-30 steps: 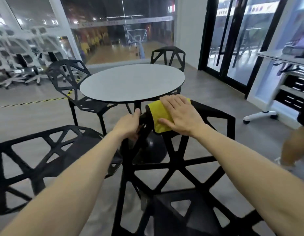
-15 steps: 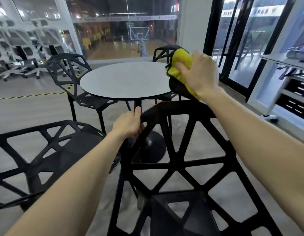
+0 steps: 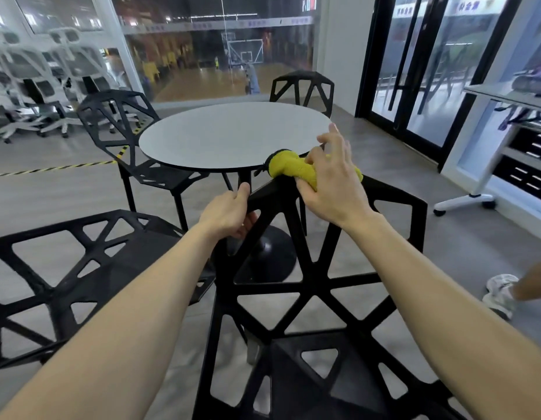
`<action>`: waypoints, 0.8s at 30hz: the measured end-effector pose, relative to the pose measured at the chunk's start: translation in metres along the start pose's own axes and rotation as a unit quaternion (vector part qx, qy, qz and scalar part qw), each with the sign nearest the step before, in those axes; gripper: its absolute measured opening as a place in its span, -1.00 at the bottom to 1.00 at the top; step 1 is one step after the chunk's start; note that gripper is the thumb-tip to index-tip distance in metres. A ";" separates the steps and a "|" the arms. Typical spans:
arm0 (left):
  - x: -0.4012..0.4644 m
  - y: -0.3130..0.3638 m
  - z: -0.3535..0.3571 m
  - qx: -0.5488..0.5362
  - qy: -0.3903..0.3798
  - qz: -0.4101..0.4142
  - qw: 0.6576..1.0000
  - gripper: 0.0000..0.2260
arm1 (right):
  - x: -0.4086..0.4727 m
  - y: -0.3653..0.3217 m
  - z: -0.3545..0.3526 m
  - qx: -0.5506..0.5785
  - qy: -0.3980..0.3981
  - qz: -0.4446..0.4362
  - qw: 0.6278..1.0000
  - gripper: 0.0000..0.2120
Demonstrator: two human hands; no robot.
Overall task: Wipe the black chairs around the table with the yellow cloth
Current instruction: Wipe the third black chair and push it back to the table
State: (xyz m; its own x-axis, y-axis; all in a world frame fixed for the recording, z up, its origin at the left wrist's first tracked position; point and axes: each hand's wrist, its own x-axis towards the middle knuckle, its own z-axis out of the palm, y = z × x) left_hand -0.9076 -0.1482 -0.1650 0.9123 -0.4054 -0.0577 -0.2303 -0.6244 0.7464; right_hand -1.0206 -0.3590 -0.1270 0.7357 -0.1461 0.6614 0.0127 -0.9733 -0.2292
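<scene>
Head view: right hand [image 3: 329,180] had dropped from mid-air, pressing the bunched yellow cloth [image 3: 288,167] with thumb, fingers spread, onto the near chair [image 3: 311,286] top rail at 12 o'clock; wiping resumed. Cloth's long axis ran 10-to-4. Left hand [image 3: 229,215] stayed gripping the rail.

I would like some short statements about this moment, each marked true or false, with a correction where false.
1. The left hand grips the top edge of the nearest black lattice chair. True.
2. The bunched yellow cloth lies on the round grey table. False: it sits on the chair's top edge under the right hand.
3. Four black chairs are in view. True.
4. The table carries a cup. False: nothing stands on it.
</scene>
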 end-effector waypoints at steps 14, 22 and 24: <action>-0.028 0.006 -0.017 -0.189 -0.054 0.014 0.980 -0.66 | -0.029 -0.001 0.037 -0.174 0.030 -0.115 0.978 -0.37; -0.040 -0.005 -0.004 -0.216 0.015 -0.017 0.976 -0.57 | -0.045 -0.041 0.097 -0.046 0.145 -0.074 0.986 -0.51; -0.039 -0.007 -0.004 -0.210 0.032 -0.011 0.977 -0.57 | -0.048 -0.054 0.101 -0.046 0.115 -0.185 0.975 -0.54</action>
State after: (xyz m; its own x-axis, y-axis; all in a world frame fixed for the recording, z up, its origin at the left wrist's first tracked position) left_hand -0.9399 -0.1254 -0.1651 0.9377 -0.3443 -0.0459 -0.0631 -0.2989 0.9522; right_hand -0.9886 -0.2813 -0.2186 0.5209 0.1920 0.8317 0.1796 -0.9772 0.1131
